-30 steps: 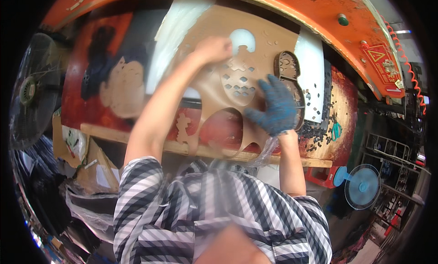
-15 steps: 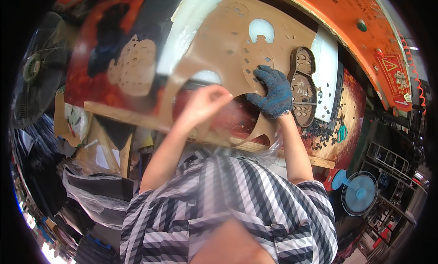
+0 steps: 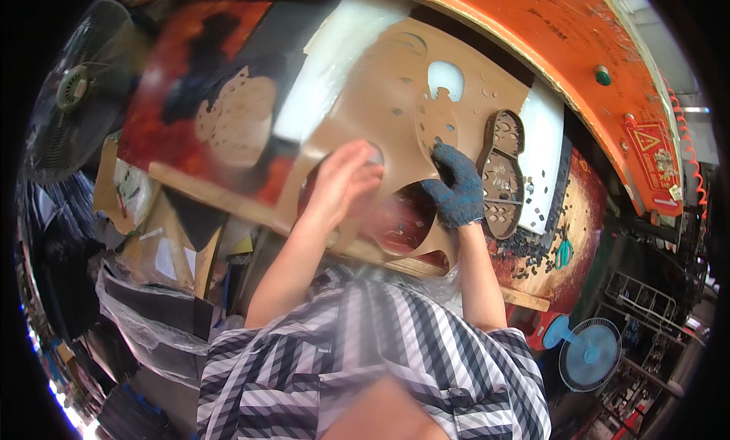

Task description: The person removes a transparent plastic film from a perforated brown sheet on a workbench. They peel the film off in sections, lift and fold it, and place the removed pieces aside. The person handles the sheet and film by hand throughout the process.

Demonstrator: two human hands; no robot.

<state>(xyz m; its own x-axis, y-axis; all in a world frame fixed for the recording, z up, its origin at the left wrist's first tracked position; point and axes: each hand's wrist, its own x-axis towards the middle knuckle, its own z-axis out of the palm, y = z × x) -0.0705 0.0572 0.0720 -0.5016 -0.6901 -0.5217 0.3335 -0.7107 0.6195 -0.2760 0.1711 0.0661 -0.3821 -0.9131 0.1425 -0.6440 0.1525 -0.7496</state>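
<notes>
Tan punched sheet (image 3: 380,120) lay at twelve o'clock, gloved right hand (image 3: 456,193) pinching it, bare left hand (image 3: 346,181) pressed flat.

Soft daylight fills the scene, brightest beyond the right hand (image 3: 456,193). The left hand (image 3: 344,183) is blurred. Straight edges bend near the dark rim.

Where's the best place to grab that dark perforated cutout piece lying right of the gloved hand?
Probably by the narrow waist of the dark cutout piece, coming from its right side: the right hand crowds its left edge, and the pinched middle between the two lobes looks easiest to pinch.
</notes>
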